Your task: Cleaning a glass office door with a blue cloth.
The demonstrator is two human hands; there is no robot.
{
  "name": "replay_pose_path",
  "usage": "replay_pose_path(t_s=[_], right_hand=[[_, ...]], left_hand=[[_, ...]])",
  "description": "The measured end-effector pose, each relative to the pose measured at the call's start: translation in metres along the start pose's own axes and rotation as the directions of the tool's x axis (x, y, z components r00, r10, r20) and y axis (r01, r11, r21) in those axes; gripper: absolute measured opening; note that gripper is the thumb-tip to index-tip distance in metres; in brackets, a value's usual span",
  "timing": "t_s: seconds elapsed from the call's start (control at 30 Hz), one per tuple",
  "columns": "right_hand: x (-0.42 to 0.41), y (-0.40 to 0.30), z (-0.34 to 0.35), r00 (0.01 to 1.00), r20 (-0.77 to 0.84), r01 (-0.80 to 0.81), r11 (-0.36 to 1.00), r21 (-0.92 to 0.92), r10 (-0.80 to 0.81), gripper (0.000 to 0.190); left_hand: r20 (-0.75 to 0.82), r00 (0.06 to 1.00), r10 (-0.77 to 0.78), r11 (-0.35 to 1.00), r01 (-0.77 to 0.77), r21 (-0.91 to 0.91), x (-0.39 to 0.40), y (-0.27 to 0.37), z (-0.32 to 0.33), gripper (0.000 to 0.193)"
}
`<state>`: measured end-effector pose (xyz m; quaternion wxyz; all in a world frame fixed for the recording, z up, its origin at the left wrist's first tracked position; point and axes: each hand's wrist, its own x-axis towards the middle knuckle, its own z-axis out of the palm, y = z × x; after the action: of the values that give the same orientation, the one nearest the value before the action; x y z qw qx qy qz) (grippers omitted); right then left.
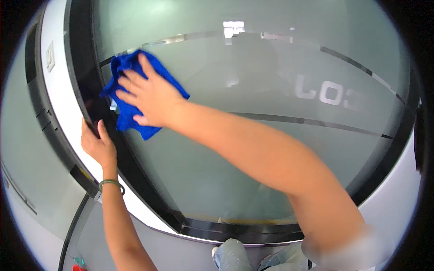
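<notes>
A blue cleaning cloth (pixel 162 79) lies spread against a frosted glass pane (pixel 217 162), near the pane's left edge. My right hand (pixel 154 96) presses flat on the cloth with its fingers spread, the fingertips slightly blurred. Lower down on the left, my left hand (pixel 98 144) grips the edge of the black frame (pixel 84 67), thumb on the front face. A green bangle (pixel 112 183) circles my left wrist. Part of the glass and frame behind the cloth is hidden.
White lettering (pixel 330 92) and dark stripes (pixel 281 118) mark the glass. A white wall strip with a switch (pixel 50 57) runs left of the frame, beside another frosted panel (pixel 15 125). Small red (pixel 78 268) and teal (pixel 79 261) objects lie on the grey floor (pixel 91 233).
</notes>
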<state>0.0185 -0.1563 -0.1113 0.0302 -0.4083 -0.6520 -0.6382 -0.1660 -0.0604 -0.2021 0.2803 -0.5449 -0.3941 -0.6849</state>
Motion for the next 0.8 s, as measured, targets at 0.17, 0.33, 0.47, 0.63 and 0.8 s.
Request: replay_pose_path(t_s=[0.17, 0.33, 0.47, 0.63, 0.8], right_hand=[[-0.047, 0.106, -0.052, 0.971, -0.065, -0.231, 0.973, -0.029, 0.229, 0.062], [-0.139, 0.198, -0.113, 0.853, -0.179, -0.510, 0.857, -0.077, 0.491, 0.067], [-0.225, 0.248, -0.140, 0.707, -0.268, -0.707, 0.651, -0.274, 0.655, 0.062], [-0.361, 0.313, -0.160, 0.620, -0.370, -0.784, 0.537, -0.311, 0.692, 0.057], [-0.467, 0.363, -0.173, 0.502, -0.363, -0.835, 0.330, -0.440, 0.785, 0.064]], left_hand=[[0.010, 1.000, -0.002, 1.000, 0.001, 0.018, 0.002, 0.008, -0.002, 0.046], [-0.017, 1.000, 0.023, 1.000, -0.023, -0.015, 0.004, 0.006, -0.004, 0.043], [-0.008, 1.000, 0.005, 0.999, -0.004, 0.031, 0.004, -0.001, -0.005, 0.044], [0.007, 1.000, -0.027, 0.998, 0.027, 0.060, -0.001, -0.005, 0.001, 0.045], [0.032, 0.999, -0.035, 0.998, 0.033, 0.060, -0.001, -0.003, 0.004, 0.046]])
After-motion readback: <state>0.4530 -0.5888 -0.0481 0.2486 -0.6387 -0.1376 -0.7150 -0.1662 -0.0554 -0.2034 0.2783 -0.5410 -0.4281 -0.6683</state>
